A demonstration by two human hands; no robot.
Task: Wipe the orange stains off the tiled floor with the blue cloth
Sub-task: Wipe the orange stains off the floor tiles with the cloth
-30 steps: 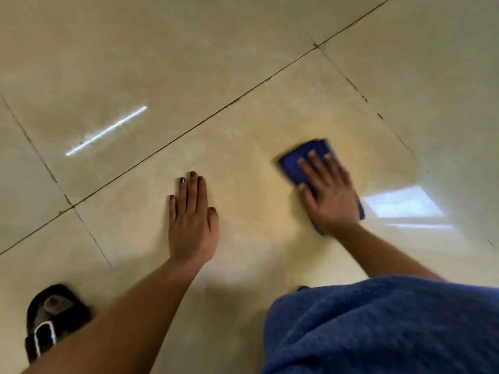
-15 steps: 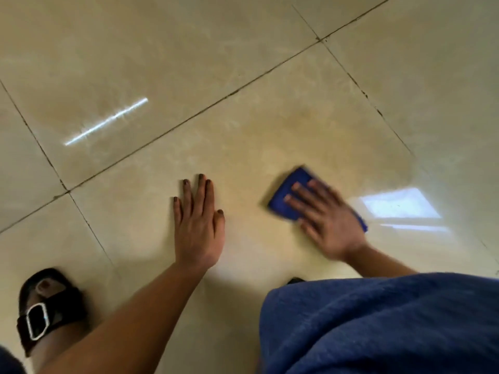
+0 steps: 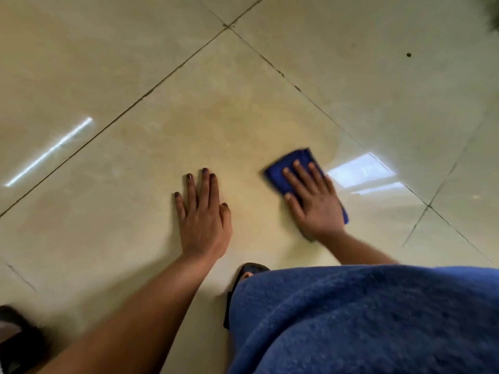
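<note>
A: What's nearest you down there?

B: My knee under blue fabric (image 3: 364,319) at the near right, with a black sandal (image 3: 249,269) poking out beside it. Another sandal (image 3: 16,338) sits at the near left edge.

A: And your hands?

B: My left hand (image 3: 204,214) lies flat on the floor (image 3: 108,238), fingers straight and together, propping me up. It holds nothing. To its right, well apart, my right hand (image 3: 313,201) presses the cloth (image 3: 283,174) flat against the tile with straight, spread fingers; I'm pushing it, not clutching it. The cloth pokes out beyond my fingertips and at the right of my palm.

A: So which step is this?

B: Mid-wipe, I'd say. A pale orange stain (image 3: 229,122) spreads over the tile beyond both hands, faint but broad.

A: What next?

B: Probably a firm stroke away from me and leftward into that haze, keeping my palm's weight on the cloth so it doesn't skid on the glossy tile. Farther off there's only grout lines (image 3: 172,74) and window glare (image 3: 359,170).
</note>
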